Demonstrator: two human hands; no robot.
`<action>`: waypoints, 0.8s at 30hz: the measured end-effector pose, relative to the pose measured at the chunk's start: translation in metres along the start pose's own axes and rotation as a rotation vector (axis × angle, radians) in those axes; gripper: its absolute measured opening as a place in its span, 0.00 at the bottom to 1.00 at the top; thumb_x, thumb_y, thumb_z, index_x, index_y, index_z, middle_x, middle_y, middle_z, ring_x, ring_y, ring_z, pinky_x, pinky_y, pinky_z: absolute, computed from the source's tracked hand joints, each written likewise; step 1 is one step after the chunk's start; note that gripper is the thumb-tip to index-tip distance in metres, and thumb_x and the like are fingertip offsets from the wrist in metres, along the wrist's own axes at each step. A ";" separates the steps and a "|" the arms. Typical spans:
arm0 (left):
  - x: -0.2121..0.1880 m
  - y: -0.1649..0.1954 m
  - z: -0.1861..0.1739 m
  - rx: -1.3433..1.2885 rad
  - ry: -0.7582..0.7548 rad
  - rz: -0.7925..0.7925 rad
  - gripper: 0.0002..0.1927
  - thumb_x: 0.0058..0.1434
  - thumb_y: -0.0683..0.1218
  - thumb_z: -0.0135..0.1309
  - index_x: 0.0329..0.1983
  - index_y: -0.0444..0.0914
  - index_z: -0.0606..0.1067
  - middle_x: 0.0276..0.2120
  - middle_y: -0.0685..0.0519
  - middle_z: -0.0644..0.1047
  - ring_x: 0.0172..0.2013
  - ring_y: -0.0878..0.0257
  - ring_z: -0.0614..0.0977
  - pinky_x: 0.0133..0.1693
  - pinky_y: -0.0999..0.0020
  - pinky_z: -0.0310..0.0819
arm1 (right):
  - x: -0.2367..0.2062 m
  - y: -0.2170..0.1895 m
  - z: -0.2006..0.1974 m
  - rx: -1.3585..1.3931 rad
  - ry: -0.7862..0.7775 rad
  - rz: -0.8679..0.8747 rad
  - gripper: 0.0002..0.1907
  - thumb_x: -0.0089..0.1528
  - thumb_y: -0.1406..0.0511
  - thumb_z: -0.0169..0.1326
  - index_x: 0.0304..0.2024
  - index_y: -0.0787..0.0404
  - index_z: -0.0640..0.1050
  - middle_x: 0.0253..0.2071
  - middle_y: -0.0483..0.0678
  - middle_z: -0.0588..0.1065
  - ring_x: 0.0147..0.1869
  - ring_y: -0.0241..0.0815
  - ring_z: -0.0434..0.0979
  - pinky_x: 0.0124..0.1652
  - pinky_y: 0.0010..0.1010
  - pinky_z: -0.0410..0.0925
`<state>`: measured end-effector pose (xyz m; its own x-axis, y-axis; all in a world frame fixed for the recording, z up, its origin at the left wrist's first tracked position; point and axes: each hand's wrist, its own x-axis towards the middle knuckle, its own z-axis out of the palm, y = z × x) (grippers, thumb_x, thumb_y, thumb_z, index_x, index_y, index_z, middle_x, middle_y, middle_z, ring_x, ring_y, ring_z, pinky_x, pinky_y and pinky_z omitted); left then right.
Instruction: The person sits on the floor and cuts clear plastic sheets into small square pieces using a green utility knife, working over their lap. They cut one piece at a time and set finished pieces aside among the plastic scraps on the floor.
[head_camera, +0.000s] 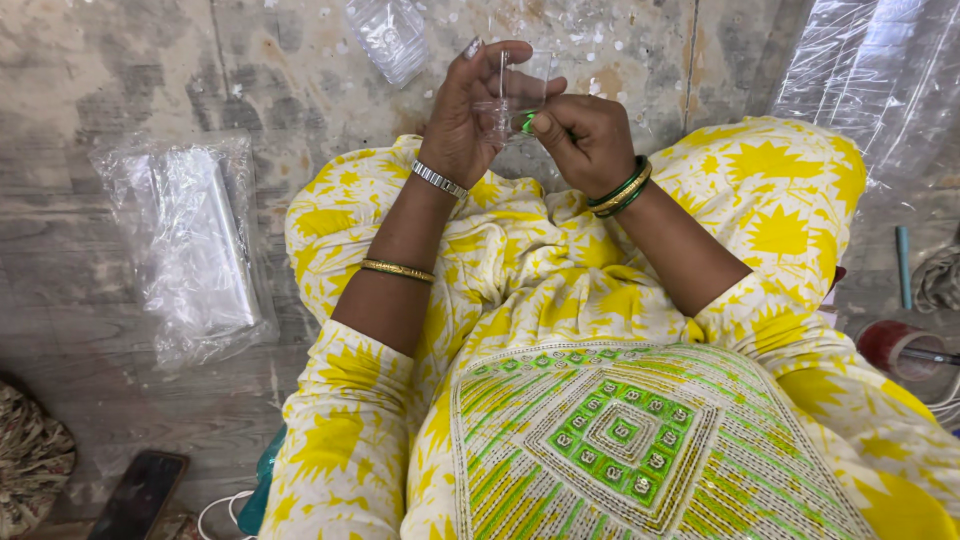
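Head view: person is sitting on a worn concrete floor (120, 80), both hands raised at 12 o'clock. Left hand (465, 120) is pinching a small clear plastic pouch (510, 100) between thumb and fingers, holding it upright. Right hand (585, 135) is curling closed on the pouch's lower edge, where a small green item (527, 123) is showing; its kind cannot be told. Judgement: pouch looks light, limp, slippery and crease-prone, so gripping at the edges suits best. A stack of clear bags (190, 240) is lying at 9 o'clock, well apart. A tape roll (895, 345) is lying at 3 o'clock.
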<state>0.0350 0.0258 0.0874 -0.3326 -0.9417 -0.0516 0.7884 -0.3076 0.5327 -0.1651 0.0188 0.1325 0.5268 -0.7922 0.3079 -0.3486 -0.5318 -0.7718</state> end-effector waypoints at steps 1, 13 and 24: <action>0.000 0.000 0.001 0.013 -0.006 0.001 0.31 0.72 0.65 0.43 0.62 0.35 0.67 0.47 0.38 0.82 0.59 0.47 0.81 0.56 0.56 0.81 | 0.001 -0.001 -0.001 -0.006 0.020 -0.043 0.13 0.74 0.60 0.55 0.37 0.61 0.80 0.27 0.50 0.72 0.31 0.49 0.73 0.34 0.38 0.65; 0.002 0.003 0.006 -0.037 0.045 -0.009 0.34 0.71 0.65 0.44 0.62 0.32 0.67 0.43 0.38 0.81 0.60 0.45 0.80 0.58 0.53 0.81 | 0.001 0.003 0.003 -0.118 0.014 -0.098 0.10 0.72 0.60 0.59 0.40 0.60 0.81 0.28 0.50 0.72 0.33 0.51 0.74 0.36 0.40 0.66; -0.003 0.001 0.004 0.068 0.040 0.065 0.31 0.72 0.61 0.48 0.65 0.33 0.65 0.43 0.43 0.82 0.60 0.45 0.81 0.57 0.49 0.77 | 0.018 0.036 -0.017 0.276 -0.469 0.232 0.20 0.71 0.54 0.54 0.35 0.62 0.82 0.23 0.39 0.75 0.27 0.27 0.69 0.29 0.27 0.63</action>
<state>0.0347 0.0292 0.0909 -0.2597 -0.9645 -0.0478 0.7701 -0.2367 0.5924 -0.1809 -0.0200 0.1196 0.7692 -0.6283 -0.1166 -0.3145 -0.2134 -0.9250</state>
